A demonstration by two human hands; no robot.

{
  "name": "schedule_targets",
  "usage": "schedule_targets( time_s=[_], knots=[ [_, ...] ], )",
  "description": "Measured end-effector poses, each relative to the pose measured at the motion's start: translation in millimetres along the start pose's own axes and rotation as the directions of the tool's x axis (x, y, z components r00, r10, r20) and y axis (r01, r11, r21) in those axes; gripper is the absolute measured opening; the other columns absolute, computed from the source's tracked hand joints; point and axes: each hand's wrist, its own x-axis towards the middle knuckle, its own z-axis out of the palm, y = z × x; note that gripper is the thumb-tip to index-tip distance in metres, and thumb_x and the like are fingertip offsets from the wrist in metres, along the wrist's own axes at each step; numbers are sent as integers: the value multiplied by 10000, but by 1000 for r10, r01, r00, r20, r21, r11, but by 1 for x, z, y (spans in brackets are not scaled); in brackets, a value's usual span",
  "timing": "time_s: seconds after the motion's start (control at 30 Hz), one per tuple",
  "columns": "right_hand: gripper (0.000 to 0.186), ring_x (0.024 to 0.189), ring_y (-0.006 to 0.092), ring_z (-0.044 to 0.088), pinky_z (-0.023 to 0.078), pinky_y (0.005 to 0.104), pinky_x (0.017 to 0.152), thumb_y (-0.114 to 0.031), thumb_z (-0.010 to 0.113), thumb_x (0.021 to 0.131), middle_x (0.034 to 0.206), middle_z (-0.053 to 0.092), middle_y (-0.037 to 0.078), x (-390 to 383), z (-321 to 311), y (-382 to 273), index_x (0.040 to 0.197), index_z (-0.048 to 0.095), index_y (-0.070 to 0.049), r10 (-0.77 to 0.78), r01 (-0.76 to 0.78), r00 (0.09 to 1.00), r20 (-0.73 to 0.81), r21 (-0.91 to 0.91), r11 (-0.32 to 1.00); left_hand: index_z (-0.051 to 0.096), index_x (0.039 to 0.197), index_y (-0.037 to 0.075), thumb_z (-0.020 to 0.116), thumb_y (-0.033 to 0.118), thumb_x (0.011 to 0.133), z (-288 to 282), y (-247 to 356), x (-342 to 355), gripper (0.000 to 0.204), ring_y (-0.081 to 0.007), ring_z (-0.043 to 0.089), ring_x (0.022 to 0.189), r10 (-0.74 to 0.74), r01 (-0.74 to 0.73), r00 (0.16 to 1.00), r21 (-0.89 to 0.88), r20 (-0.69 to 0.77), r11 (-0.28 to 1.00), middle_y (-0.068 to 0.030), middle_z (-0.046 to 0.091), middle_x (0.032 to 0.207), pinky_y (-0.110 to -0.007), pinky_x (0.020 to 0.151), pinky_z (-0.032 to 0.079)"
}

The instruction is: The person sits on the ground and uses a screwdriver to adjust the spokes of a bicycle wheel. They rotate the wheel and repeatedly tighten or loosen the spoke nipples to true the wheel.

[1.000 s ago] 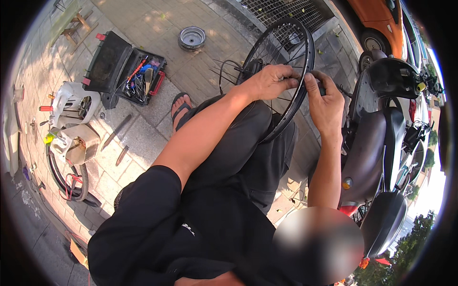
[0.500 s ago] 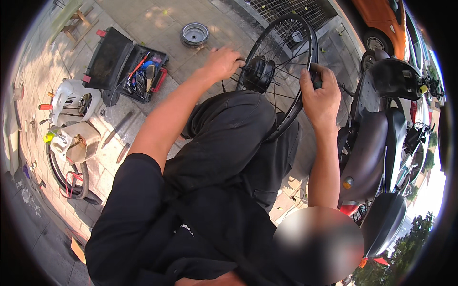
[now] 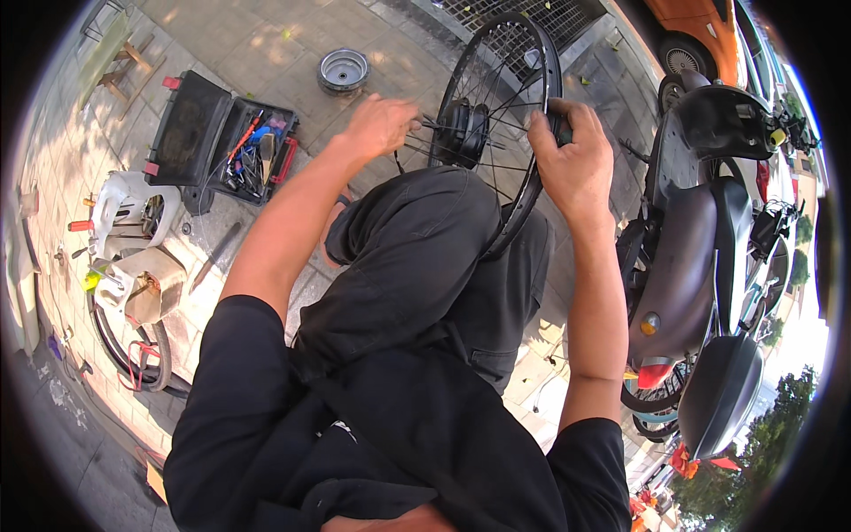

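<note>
As I look down in the head view, which is the only one, the spoked wheel (image 3: 479,133) stands on its edge in front of me, and its lower part goes down just beside my left knee (image 3: 450,191). Its rim (image 3: 551,78) makes a narrow oval, whose long axis goes away from me, while the dark hub (image 3: 452,129) appears to lie across, from left to right. My right hand (image 3: 578,164) is on the right side of the wheel, with its fingers bent and pinching at the rim; the thumb lies toward the spokes, and something small and dark shows under the fingers, but I cannot tell its kind. My left hand (image 3: 379,127) is at the opposite side, and its half-curled fingers point right, toward the hub. Thin dark rods (image 3: 427,121) lie between them; whether these fingers hold one, I cannot tell. I judge this relation as the decisive one: the hub lies directly to the right of my left fingers, and the left hand is nearer to it than the right.
</note>
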Motion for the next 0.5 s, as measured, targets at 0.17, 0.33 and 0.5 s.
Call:
schedule_targets(
  time_s=[0.17,0.33,0.5],
  knots=[
    [323,959,351,737,574,415,860,-279,750,930,1091,745,148,0,-1,1,1135,741,-30,-11,11,1000,1,5,1000,723,1047,123,663,167,977,-9,-1,5,102,-303,699,1035,16,-16,999,-6,43,1000,-66,746,1017,-458,898,450],
    [317,953,348,737,575,420,857,-281,746,929,1087,742,140,1,0,0,1135,740,-40,-21,21,1000,-1,-10,1000,728,1044,121,665,187,976,-12,-5,10,114,-315,714,992,-62,62,987,3,150,998,-74,765,984,-457,912,446],
    [320,949,350,737,575,424,854,-278,746,926,1084,742,137,-1,0,2,1138,738,-38,-19,19,1000,-17,12,1000,771,1033,169,610,150,970,-29,8,16,174,-309,729,1015,-5,-30,963,127,268,991,-102,794,1009,-461,945,443]
  ],
)
